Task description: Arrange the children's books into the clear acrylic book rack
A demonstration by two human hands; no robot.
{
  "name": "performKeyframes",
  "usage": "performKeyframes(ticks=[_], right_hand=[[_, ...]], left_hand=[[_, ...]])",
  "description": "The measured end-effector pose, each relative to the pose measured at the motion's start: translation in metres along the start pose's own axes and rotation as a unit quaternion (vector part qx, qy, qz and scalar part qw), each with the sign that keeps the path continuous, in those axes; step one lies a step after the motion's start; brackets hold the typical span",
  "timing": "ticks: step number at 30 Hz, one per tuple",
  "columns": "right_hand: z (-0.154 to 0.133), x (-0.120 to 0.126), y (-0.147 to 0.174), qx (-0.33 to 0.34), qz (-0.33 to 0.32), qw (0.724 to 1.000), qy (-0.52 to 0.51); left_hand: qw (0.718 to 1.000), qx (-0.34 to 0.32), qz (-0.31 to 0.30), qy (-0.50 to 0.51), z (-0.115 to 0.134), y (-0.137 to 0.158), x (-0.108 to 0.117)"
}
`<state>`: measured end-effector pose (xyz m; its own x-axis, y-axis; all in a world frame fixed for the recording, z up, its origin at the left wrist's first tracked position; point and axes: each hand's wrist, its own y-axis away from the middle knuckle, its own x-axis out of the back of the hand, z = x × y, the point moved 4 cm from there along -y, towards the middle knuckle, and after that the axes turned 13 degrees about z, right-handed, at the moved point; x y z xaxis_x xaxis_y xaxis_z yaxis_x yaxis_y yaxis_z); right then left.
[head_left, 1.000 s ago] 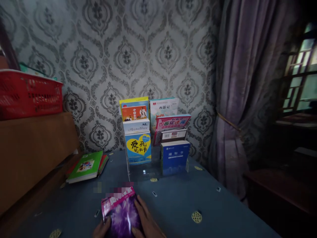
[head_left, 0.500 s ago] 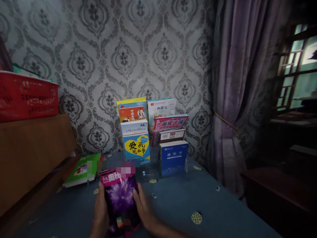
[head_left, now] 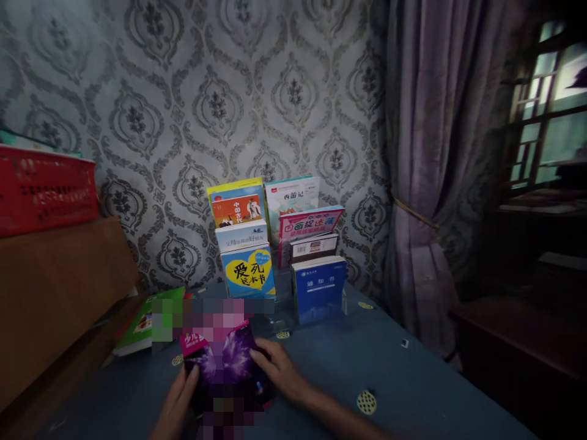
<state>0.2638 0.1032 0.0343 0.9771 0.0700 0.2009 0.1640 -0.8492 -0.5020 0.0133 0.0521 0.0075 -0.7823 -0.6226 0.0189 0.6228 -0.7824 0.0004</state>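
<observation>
A purple and black book (head_left: 229, 360) with a pink title band is held between both hands above the near part of the table. My left hand (head_left: 178, 394) grips its left edge, the thumb lying on the cover. On the right edge, my right hand (head_left: 277, 366) is closed with the thumb on the front. Blurred squares hide part of the cover. Beyond the book stand two upright rows of books. The left row has a blue and yellow book (head_left: 250, 275) in front; the right row is fronted by a blue book (head_left: 320, 290).
A green book (head_left: 142, 321) lies on others at the left of the blue-green tablecloth (head_left: 330, 373). Beside it a cardboard box (head_left: 59, 293) carries a red basket (head_left: 48, 189). Patterned wallpaper rises behind, and a tied purple curtain (head_left: 426, 153) hangs at right.
The purple book has tilted, its top edge now slanting up to the right. My right hand sits higher along its edge, my left lower. The view has shifted slightly.
</observation>
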Motion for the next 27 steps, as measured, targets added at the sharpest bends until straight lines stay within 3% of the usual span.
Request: performKeyframes(ticks=[3, 6, 10, 14, 20, 27], right_hand=[[-0.006, 0.007, -0.006, -0.024, -0.043, 0.996, -0.071], [-0.018, 0.014, -0.014, -0.025, -0.044, 0.990, -0.132], [-0.040, 0.027, -0.041, 0.013, -0.024, 0.991, -0.133], [-0.063, 0.046, -0.089, 0.029, -0.020, 0.993, -0.117], [-0.091, 0.071, -0.148, -0.037, -0.050, 0.989, -0.132], [-0.109, 0.094, -0.178, -0.102, 0.006, 0.987, -0.123]], left_hand=[[0.991, -0.001, -0.108, -0.082, 0.021, -0.006, 0.004], [0.966, -0.033, -0.214, -0.143, 0.055, -0.008, -0.007], [0.964, -0.118, -0.210, -0.113, 0.110, -0.013, -0.035], [0.961, -0.167, -0.205, -0.085, 0.158, -0.019, -0.065], [0.967, -0.092, -0.238, -0.005, 0.208, -0.027, -0.101], [0.966, -0.074, -0.246, -0.031, 0.238, -0.044, -0.129]])
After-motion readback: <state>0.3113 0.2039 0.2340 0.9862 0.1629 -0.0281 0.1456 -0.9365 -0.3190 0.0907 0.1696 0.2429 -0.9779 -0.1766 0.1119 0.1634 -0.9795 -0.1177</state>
